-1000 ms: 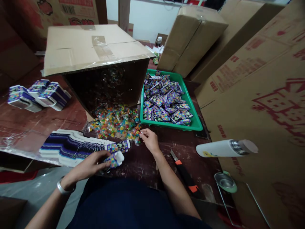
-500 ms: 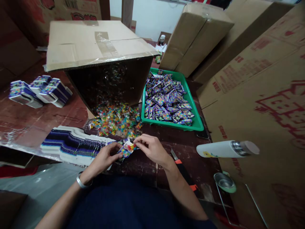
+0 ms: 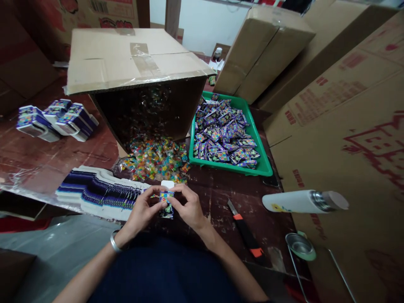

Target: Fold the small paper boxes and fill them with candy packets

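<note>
My left hand and my right hand meet in front of me, both pinching a small purple printed box with a white flap at its top. Just beyond them lies a pile of clear packets of coloured candy, spilling from a big cardboard box tipped on its side. To the left of my hands a fanned row of flat, unfolded purple-and-white boxes lies on the dark red table.
A green tray holds many filled purple boxes. A few more purple boxes sit at the far left. An orange-handled knife, a white bottle on its side and a small metal cup lie to the right. Large cartons line the right side.
My right hand left the candy pile with a packet and came to my left hand. The small box now stands upright between both hands, the packet out of sight.
</note>
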The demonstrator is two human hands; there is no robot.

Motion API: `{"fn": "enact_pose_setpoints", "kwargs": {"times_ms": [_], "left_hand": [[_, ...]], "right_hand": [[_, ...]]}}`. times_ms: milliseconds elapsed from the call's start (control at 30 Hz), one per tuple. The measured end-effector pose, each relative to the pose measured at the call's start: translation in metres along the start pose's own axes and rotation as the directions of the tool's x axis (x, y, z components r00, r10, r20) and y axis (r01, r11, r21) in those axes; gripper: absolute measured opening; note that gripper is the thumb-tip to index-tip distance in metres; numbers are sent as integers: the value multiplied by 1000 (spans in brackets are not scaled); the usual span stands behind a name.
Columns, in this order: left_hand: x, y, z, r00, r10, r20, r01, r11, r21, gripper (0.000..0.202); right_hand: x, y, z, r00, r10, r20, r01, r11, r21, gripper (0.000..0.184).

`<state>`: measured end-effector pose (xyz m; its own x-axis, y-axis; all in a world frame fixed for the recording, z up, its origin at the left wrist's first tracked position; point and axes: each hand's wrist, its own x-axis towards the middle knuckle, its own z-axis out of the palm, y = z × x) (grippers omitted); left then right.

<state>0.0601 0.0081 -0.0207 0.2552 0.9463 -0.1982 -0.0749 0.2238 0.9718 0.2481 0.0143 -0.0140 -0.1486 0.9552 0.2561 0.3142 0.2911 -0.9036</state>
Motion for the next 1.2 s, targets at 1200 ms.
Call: {"fn": "enact_pose_setpoints", "kwargs": {"times_ms": [1200], "left_hand": [[2, -17, -15, 1000, 8, -28, -3, 980, 197, 46]], "right_hand": [[23, 16, -14, 942, 329, 67, -332, 879, 342, 17]]}}
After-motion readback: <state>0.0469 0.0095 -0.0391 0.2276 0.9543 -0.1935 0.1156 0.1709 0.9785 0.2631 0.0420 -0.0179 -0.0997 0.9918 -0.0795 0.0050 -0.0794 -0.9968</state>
